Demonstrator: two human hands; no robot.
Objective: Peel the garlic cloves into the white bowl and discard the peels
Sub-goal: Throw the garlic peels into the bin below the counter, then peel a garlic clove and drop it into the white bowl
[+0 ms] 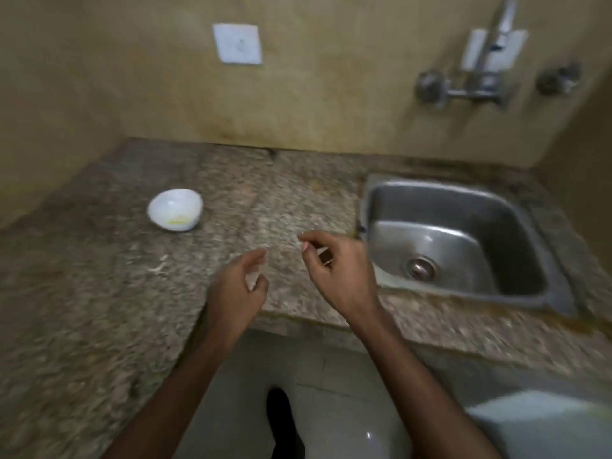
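The white bowl (175, 209) stands on the granite counter (99, 293) at the back left, with a pale yellowish bit inside it. A thin white scrap (159, 268), perhaps a peel, lies on the counter in front of the bowl. My left hand (240, 286) hovers over the counter's front edge, its fingers loosely curled and holding nothing. My right hand (331, 270) is raised just left of the sink, its fingers curled and the thumb close to the forefinger tip. The blur hides whether anything is pinched there.
A steel sink (463, 207) is set into the counter at the right, with a wall tap (477, 84) above it. A white wall socket (237, 44) sits on the back wall. Below the counter edge I see tiled floor and a pale container (546, 425).
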